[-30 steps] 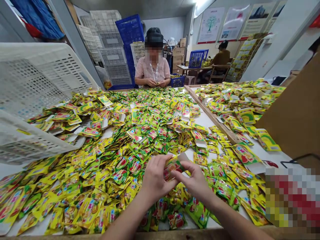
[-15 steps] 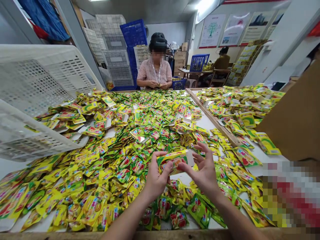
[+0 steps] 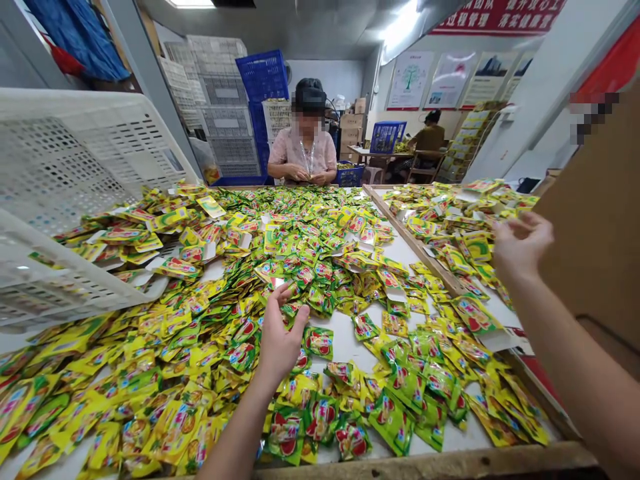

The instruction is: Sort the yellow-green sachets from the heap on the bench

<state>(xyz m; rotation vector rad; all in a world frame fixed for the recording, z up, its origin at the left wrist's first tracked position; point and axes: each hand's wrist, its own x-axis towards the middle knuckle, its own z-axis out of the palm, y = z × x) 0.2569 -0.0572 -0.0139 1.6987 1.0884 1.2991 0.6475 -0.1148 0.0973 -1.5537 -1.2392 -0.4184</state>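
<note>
Touching the sachets (image 3: 320, 341), left hand (image 3: 279, 339) hides some

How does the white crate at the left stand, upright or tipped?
Tipped on its side: the white crate opens toward the table, and sachets lie on its lower wall.

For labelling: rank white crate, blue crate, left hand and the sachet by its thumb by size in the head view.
1. White crate.
2. Left hand and blue crate: alike; the crate is far off.
3. Sachet.

White crate (image 3: 75, 167): cut off by left edge.
Red banner (image 3: 500, 17): top cropped.
Surface (image 3: 344, 348): mostly buried under sachets (image 3: 320, 340).
</note>
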